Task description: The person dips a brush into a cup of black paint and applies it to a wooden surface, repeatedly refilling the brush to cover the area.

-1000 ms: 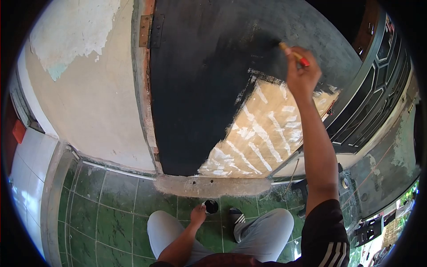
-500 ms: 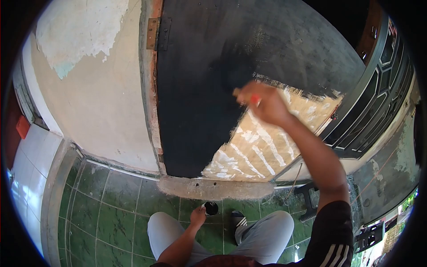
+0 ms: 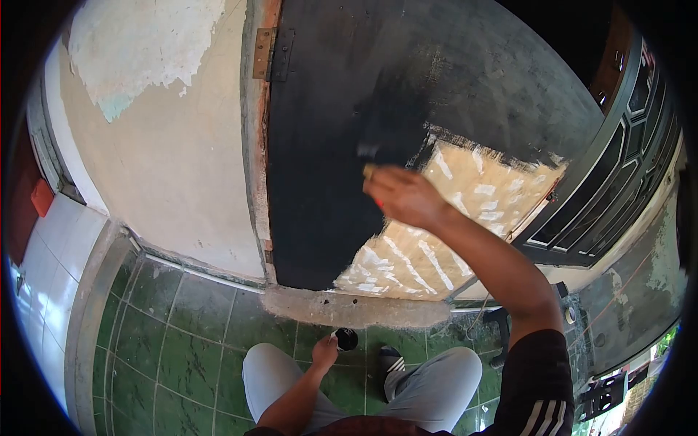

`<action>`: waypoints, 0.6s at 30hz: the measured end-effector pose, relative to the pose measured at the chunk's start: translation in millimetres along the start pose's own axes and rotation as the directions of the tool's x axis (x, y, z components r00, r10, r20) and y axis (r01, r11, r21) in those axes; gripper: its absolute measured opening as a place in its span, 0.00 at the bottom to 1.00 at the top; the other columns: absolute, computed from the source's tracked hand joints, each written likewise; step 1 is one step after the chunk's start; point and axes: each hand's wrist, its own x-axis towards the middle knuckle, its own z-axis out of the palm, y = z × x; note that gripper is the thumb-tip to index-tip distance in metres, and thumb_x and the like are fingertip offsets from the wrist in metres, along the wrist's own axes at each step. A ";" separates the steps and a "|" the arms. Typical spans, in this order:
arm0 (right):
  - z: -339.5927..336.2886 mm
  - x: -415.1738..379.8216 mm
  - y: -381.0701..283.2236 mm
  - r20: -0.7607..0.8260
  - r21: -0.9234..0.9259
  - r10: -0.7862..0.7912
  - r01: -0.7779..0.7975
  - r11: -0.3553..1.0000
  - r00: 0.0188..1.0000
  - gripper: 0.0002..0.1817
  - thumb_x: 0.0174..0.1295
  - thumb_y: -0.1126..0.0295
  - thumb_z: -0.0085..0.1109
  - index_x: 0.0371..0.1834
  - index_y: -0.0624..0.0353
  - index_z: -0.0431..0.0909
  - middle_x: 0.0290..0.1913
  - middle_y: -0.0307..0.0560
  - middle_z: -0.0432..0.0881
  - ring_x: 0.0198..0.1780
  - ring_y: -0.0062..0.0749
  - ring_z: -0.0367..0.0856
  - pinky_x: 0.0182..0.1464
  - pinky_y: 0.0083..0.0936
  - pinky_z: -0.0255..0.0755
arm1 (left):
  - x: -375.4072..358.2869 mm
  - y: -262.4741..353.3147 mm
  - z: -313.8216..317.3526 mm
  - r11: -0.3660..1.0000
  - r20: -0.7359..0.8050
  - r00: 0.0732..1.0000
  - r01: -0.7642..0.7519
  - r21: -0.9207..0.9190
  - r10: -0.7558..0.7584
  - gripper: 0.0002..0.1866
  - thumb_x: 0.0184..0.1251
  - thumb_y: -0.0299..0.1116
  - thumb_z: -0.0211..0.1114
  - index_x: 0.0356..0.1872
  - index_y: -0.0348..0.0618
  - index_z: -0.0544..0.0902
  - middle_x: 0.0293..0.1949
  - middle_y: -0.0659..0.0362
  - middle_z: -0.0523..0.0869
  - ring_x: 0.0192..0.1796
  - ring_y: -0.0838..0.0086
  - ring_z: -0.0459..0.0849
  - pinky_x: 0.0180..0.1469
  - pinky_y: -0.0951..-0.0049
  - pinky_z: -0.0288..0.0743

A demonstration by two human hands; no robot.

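Observation:
My right hand [image 3: 408, 195] is closed around a paintbrush [image 3: 368, 171], whose bristle end is up against the door [image 3: 320, 196]. Black paint covers most of the door's surface. A light tan patch with white streaks [image 3: 407, 258] shows at its lower right, below and right of my hand. Down between my knees, my left hand [image 3: 324, 352] grips a small cup of black paint [image 3: 347, 338] by its left side. Part of the brush handle is hidden by my fingers.
A rusty hinge [image 3: 265, 54] joins the door to its frame on the left, beside a wall with peeling paint [image 3: 174, 160]. Green floor tiles [image 3: 189, 356] lie below the concrete sill [image 3: 356, 309]. To the right stands a dark panelled door [image 3: 582, 218].
My right hand has moved left and down across the door with the paintbrush. The left hand and cup stay in place, while the view has shifted slightly.

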 end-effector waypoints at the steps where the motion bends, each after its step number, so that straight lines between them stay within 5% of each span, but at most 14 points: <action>1: -3.6 1.3 -6.5 0.094 0.199 0.086 -0.103 0.975 0.992 0.11 0.60 0.72 0.66 0.46 0.57 0.84 0.45 0.45 0.84 0.46 0.37 0.88 0.46 0.30 0.85 | -0.4 1.0 -0.2 1.000 0.001 1.000 0.002 -0.002 -0.002 0.20 0.78 0.46 0.57 0.55 0.43 0.88 0.46 0.38 0.90 0.54 0.38 0.87 0.55 0.46 0.78; 2: -9.6 3.9 -10.2 0.204 0.378 0.150 -0.219 0.900 0.967 0.08 0.62 0.73 0.66 0.44 0.56 0.85 0.45 0.46 0.86 0.44 0.39 0.89 0.45 0.32 0.85 | -1.5 1.1 -0.8 1.000 0.004 1.000 0.005 -0.003 -0.005 0.20 0.78 0.46 0.57 0.56 0.43 0.88 0.46 0.38 0.90 0.54 0.38 0.86 0.56 0.46 0.78; 5: -22.3 24.0 40.5 -0.123 0.493 0.327 -0.228 0.840 0.937 0.01 0.64 0.74 0.69 0.36 0.58 0.86 0.39 0.49 0.88 0.38 0.44 0.90 0.43 0.35 0.85 | -2.9 4.4 -0.3 0.999 -0.001 1.000 0.024 0.022 -0.024 0.20 0.78 0.45 0.57 0.56 0.43 0.88 0.46 0.38 0.90 0.54 0.38 0.86 0.56 0.46 0.78; 9: -103.6 69.3 106.2 -0.422 0.222 0.283 -0.205 0.953 0.861 0.03 0.66 0.75 0.70 0.40 0.59 0.88 0.41 0.47 0.90 0.41 0.42 0.92 0.41 0.31 0.84 | -0.9 -4.8 2.0 0.999 -0.012 1.000 0.011 -0.031 -0.011 0.20 0.78 0.45 0.57 0.55 0.43 0.88 0.46 0.38 0.90 0.54 0.38 0.86 0.55 0.46 0.78; 12: -127.1 81.0 114.9 -0.629 -0.048 0.230 -0.332 0.942 0.743 0.03 0.65 0.75 0.71 0.40 0.59 0.88 0.41 0.46 0.90 0.40 0.43 0.91 0.42 0.31 0.84 | -6.4 1.4 -2.9 0.999 0.002 1.000 0.015 -0.029 -0.015 0.20 0.78 0.44 0.56 0.55 0.43 0.88 0.46 0.38 0.90 0.54 0.38 0.87 0.55 0.46 0.78; 13: -125.1 77.6 118.3 -0.631 -0.197 0.084 -0.264 0.944 0.771 0.05 0.63 0.75 0.69 0.41 0.59 0.87 0.44 0.45 0.90 0.44 0.42 0.90 0.43 0.32 0.84 | -6.5 3.9 -3.3 0.999 -0.004 1.000 0.008 -0.032 -0.008 0.20 0.78 0.44 0.56 0.55 0.43 0.88 0.46 0.38 0.90 0.54 0.38 0.87 0.55 0.46 0.78; 16: -80.8 49.4 90.6 -0.296 -0.397 0.034 -0.156 0.904 0.955 0.10 0.59 0.74 0.66 0.44 0.58 0.85 0.49 0.45 0.88 0.50 0.38 0.89 0.47 0.31 0.85 | -6.8 4.8 -4.4 1.000 0.005 1.000 -0.001 -0.005 0.001 0.20 0.78 0.44 0.56 0.55 0.42 0.88 0.45 0.38 0.90 0.53 0.38 0.87 0.55 0.47 0.79; 18: -26.2 18.6 55.5 -0.134 -0.405 -0.030 -0.027 0.914 0.991 0.14 0.57 0.73 0.63 0.47 0.57 0.84 0.53 0.45 0.86 0.54 0.36 0.88 0.50 0.28 0.86 | -6.3 5.5 -5.1 1.000 0.013 1.000 -0.008 0.000 0.008 0.20 0.78 0.44 0.56 0.55 0.43 0.88 0.45 0.38 0.90 0.53 0.37 0.87 0.55 0.47 0.79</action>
